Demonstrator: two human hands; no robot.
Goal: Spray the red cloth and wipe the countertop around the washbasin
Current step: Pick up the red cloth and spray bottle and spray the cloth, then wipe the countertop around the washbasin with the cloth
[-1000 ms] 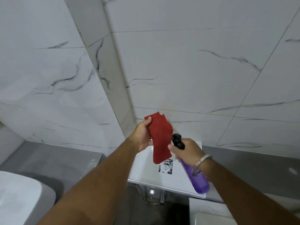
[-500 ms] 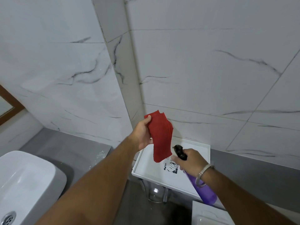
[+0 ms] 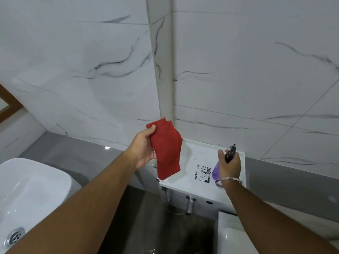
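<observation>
My left hand (image 3: 144, 147) holds a folded red cloth (image 3: 167, 153) up by its top edge, and the cloth hangs down in front of the wall corner. To the right, my right hand (image 3: 230, 165) grips a purple spray bottle (image 3: 216, 168) with a black nozzle (image 3: 230, 153), low over the white cistern lid (image 3: 194, 156). The bottle stands upright and well apart from the cloth. The white washbasin (image 3: 31, 189) with its metal drain sits at the lower left, on the grey countertop (image 3: 69, 154).
White marble-look tiles cover both walls, which meet in a corner column above the cloth. A worn black print (image 3: 202, 174) marks the cistern lid. Chrome valves (image 3: 189, 204) hang below the cistern over a wet dark floor. A wooden mirror frame (image 3: 7, 107) shows at the left edge.
My right hand has carried the spray bottle to the right and down, away from the cloth, onto the cistern lid area. The view has swung left, showing more of the washbasin.
</observation>
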